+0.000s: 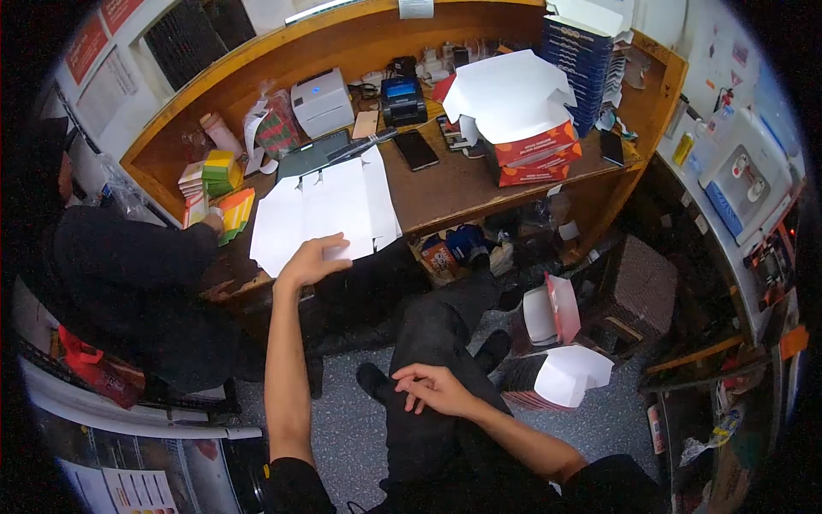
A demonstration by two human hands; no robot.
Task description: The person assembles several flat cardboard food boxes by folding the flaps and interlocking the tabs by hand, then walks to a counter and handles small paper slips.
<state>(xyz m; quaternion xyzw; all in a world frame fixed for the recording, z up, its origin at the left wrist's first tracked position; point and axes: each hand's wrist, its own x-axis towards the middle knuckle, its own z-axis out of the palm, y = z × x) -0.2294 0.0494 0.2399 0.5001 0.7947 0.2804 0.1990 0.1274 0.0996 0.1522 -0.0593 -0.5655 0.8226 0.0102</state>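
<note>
White flat box blanks (pixel 330 201) with slotted tabs lie on the brown desk, their near edge reaching past the desk front. At that near edge is my left hand (pixel 317 259), fingers stretched out and thumb apart, touching the white card and gripping nothing. My right hand (pixel 437 390) hovers over my dark-trousered lap, holding nothing, its fingers loosely bent and apart. Farther right on the desk, red folded cartons (pixel 538 158) are stacked with a white blank (pixel 511 94) spread on top.
Behind the blanks stand a white label printer (pixel 322 101) and a dark card terminal (pixel 402 101); a black phone (pixel 416 151) lies nearby. Blue cartons (pixel 578 68) rise at the back right. Beside me on the left, a co-worker's hand (pixel 214 224) touches orange-green packets. More cartons (pixel 565 377) are on the floor.
</note>
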